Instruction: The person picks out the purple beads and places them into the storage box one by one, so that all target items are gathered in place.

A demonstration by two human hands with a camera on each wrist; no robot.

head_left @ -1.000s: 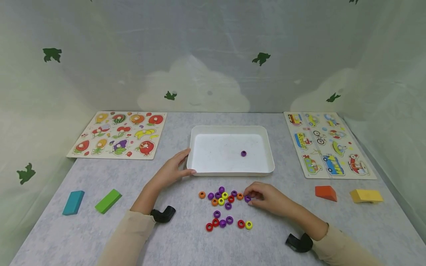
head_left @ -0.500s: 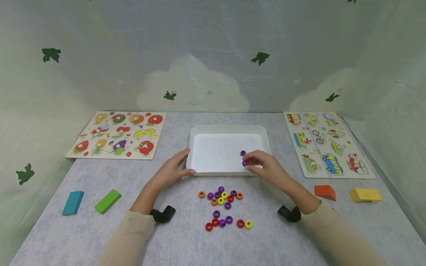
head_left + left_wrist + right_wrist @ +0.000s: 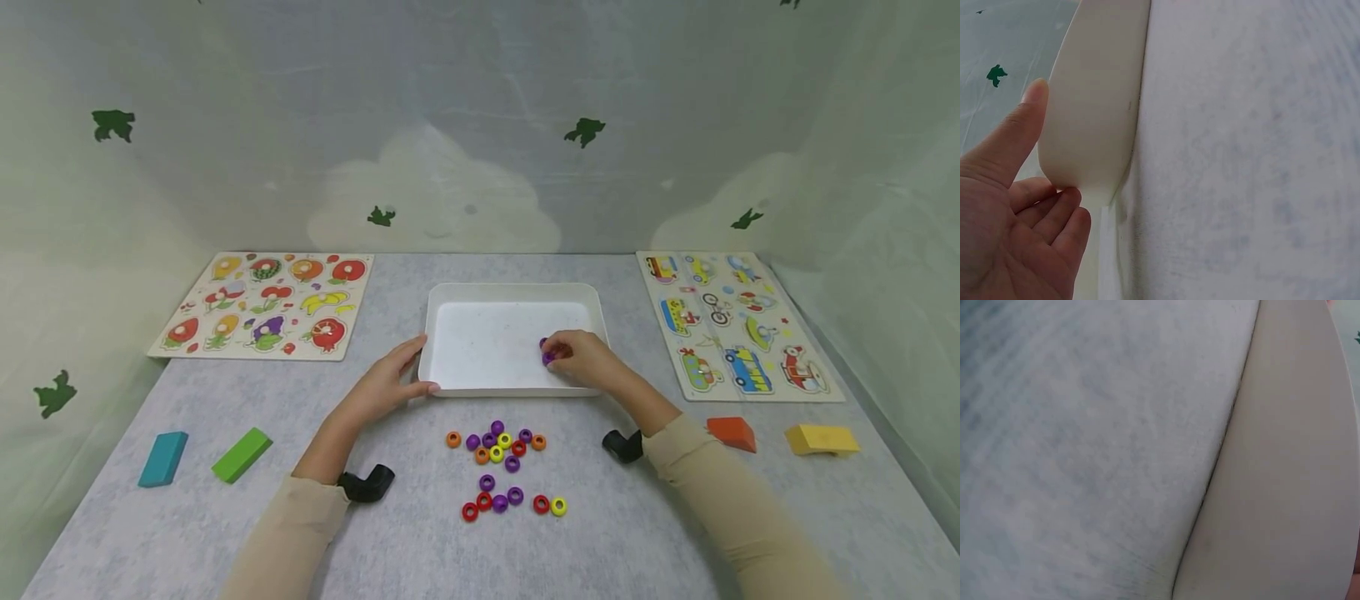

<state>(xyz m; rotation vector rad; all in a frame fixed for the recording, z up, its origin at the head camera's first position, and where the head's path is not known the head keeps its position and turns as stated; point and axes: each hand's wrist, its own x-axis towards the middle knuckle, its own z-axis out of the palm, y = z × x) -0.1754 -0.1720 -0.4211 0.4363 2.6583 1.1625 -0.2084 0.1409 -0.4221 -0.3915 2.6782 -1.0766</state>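
Inside the white tray [image 3: 495, 392], toward its right end, my right hand [image 3: 583, 358] pinches a purple bead [image 3: 547, 358] between thumb and fingers. Just behind it shows a second purple bead [image 3: 543, 342], mostly covered by the fingers. My left hand [image 3: 384, 385] holds the tray's front left corner. In the left wrist view the thumb of that hand [image 3: 997, 219] lies against the tray wall [image 3: 1094, 94] and its curled fingers touch the corner. Before the tray lie loose pony beads in purple, red, yellow and orange, among them an orange bead [image 3: 453, 439].
A fruit puzzle board [image 3: 262, 308] lies back left, a vehicle puzzle board [image 3: 738, 333] back right. Blue [image 3: 162, 459] and green blocks [image 3: 242, 455] rest on the left. Red [image 3: 732, 434] and yellow blocks [image 3: 822, 440] rest on the right. A pale curtain [image 3: 480, 125] hangs behind.
My right hand has picked a purple bead off the table and carried it up into the tray, beside the bead there. My left hand has stayed at the tray's corner.
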